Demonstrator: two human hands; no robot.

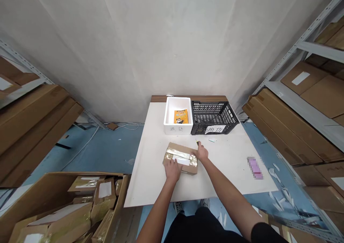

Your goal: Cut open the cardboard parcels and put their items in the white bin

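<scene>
Though in right hand [202, 152], cutter [197, 142] half-hidden.

White foam box [178, 129], front wall: 2 handwritten characters, apparently 退货. Black crate [199, 129], white paper sign [215, 129] on front: 换货. Print on orange booklet [181, 116] and taped carton [185, 150] label [182, 160] too small.

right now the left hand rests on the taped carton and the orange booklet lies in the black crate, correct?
Not quite: the orange booklet lies in the white box, not the black crate, as the head view shows. The left hand does rest on the taped carton.
</scene>
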